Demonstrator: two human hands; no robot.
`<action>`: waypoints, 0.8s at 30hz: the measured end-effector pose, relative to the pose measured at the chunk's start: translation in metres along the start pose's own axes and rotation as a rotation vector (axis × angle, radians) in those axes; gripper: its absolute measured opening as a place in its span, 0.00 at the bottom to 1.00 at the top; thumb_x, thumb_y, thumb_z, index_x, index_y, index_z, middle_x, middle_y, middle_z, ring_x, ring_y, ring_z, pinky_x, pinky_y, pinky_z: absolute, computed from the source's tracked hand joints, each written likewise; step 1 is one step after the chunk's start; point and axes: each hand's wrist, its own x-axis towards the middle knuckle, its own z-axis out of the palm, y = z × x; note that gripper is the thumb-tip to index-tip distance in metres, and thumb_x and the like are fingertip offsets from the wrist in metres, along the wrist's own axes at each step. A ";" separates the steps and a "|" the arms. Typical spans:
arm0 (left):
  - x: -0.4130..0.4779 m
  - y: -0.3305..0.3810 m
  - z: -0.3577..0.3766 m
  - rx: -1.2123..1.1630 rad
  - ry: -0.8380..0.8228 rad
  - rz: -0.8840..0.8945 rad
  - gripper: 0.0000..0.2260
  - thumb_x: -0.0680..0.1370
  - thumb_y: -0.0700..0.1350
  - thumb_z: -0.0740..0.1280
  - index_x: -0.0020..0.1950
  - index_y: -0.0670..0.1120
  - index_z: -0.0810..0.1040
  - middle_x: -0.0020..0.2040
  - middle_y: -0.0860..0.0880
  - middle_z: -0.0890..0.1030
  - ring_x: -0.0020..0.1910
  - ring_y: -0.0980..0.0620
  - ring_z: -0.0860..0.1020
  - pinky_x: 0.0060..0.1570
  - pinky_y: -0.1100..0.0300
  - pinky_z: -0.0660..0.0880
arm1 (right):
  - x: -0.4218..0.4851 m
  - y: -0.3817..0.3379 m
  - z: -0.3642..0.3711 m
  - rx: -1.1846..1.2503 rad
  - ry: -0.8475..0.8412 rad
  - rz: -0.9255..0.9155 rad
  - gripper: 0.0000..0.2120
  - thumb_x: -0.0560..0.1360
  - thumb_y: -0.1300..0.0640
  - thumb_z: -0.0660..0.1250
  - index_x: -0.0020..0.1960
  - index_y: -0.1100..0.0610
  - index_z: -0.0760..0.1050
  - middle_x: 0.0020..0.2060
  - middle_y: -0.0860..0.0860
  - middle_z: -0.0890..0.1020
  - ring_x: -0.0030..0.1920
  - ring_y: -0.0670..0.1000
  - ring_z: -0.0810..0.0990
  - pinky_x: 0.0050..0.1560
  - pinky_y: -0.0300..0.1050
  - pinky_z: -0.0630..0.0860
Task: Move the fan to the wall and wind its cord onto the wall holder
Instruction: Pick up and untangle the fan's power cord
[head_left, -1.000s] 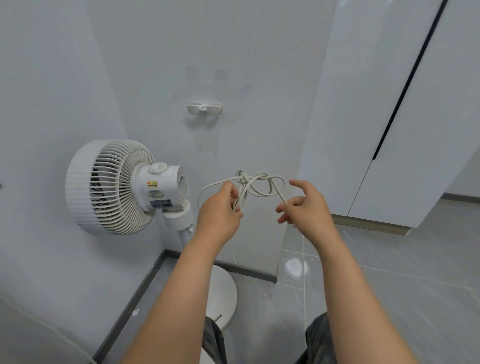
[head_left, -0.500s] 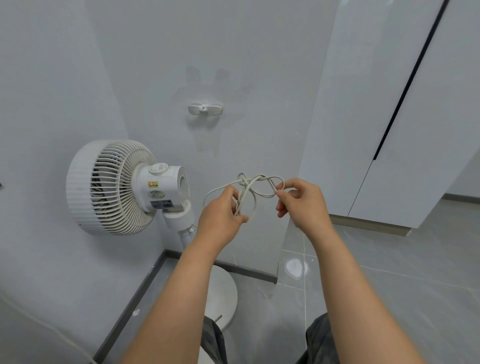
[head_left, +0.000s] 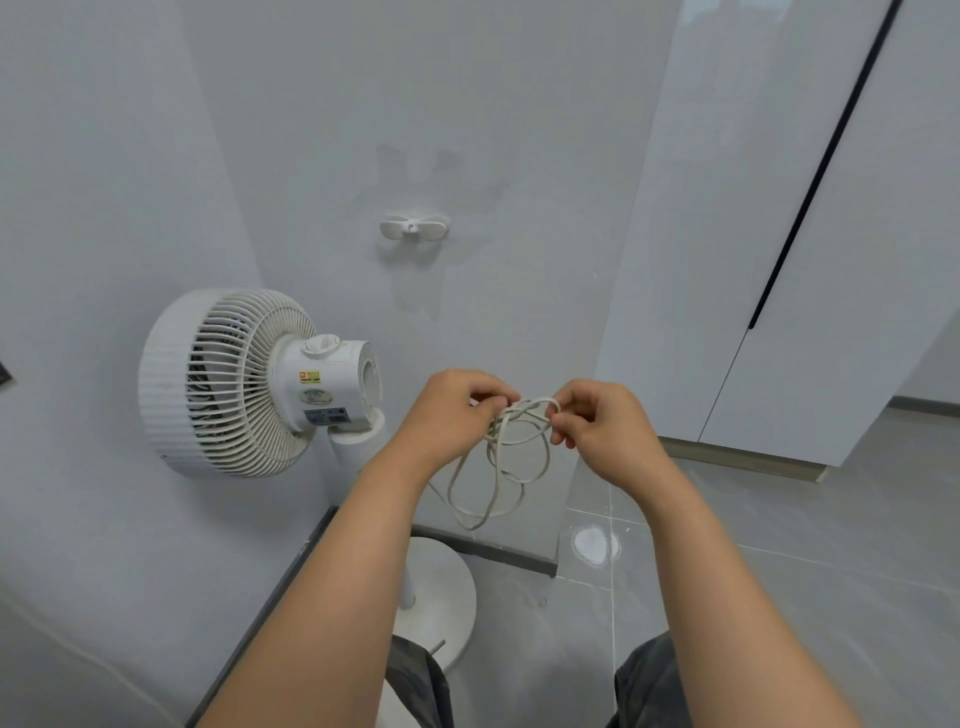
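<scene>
A white pedestal fan (head_left: 234, 384) stands in the corner at the left, its head turned toward the left wall and its round base (head_left: 447, 587) on the floor. The fan's white cord (head_left: 498, 467) is gathered in loose loops that hang down between my hands. My left hand (head_left: 447, 415) pinches the top of the loops from the left. My right hand (head_left: 602, 421) grips the same bunch from the right, the two hands almost touching. The white wall holder (head_left: 414, 228) is fixed to the wall above, with nothing wound on it.
A glossy white cabinet (head_left: 779, 234) with a dark vertical gap fills the right side. The floor is grey tile with a dark skirting along the walls. A white spot (head_left: 595, 543) marks the floor below my right forearm. My knees show at the bottom edge.
My hands have come together on the cord. The loops, held up horizontally before, now hang down in a longer bunch. My right hand went from fingers spread to gripping the cord.
</scene>
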 end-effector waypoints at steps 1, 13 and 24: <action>-0.001 0.001 -0.002 -0.025 -0.022 -0.003 0.08 0.74 0.37 0.67 0.45 0.47 0.84 0.40 0.55 0.83 0.37 0.64 0.77 0.45 0.65 0.74 | 0.000 0.000 0.000 -0.008 0.012 0.002 0.06 0.75 0.65 0.64 0.40 0.59 0.77 0.28 0.49 0.80 0.30 0.46 0.75 0.38 0.44 0.73; 0.003 0.002 -0.009 0.056 0.001 -0.054 0.05 0.72 0.37 0.70 0.39 0.46 0.82 0.34 0.49 0.81 0.33 0.53 0.78 0.44 0.57 0.77 | -0.004 0.004 -0.004 0.192 -0.181 -0.017 0.06 0.74 0.67 0.65 0.41 0.59 0.74 0.30 0.52 0.81 0.30 0.48 0.78 0.37 0.44 0.76; 0.004 0.001 0.015 -0.228 0.210 -0.207 0.11 0.77 0.33 0.62 0.37 0.45 0.74 0.36 0.46 0.75 0.29 0.52 0.77 0.31 0.64 0.78 | 0.000 0.021 -0.013 0.700 -0.317 0.077 0.03 0.76 0.62 0.63 0.44 0.60 0.74 0.54 0.55 0.80 0.31 0.50 0.78 0.27 0.40 0.74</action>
